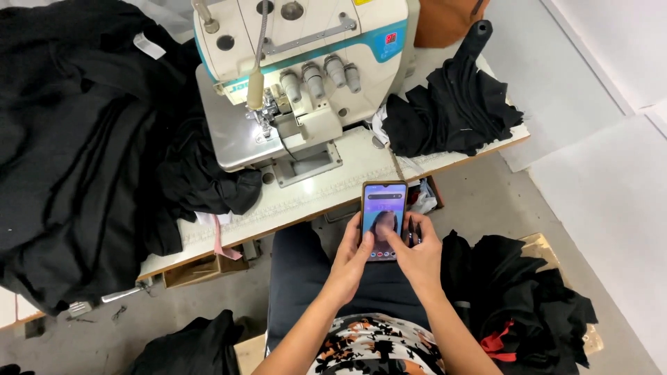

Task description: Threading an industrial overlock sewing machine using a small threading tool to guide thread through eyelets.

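I am seated, and both hands hold a smartphone (383, 208) with a lit screen above my lap. My left hand (349, 260) grips its lower left edge, thumb on the glass. My right hand (415, 253) supports the right side, its thumb pressing the middle of the screen, and a small dark tool pokes out between its fingers. Just beyond the phone sits a white and teal overlock sewing machine (306, 76) on a white table (306, 198).
A large heap of black fabric (76, 146) covers the table's left side. More black pieces (451, 114) lie right of the machine. A pile of black cloth with a red strap (521, 305) rests on a box by my right side. Grey floor lies below.
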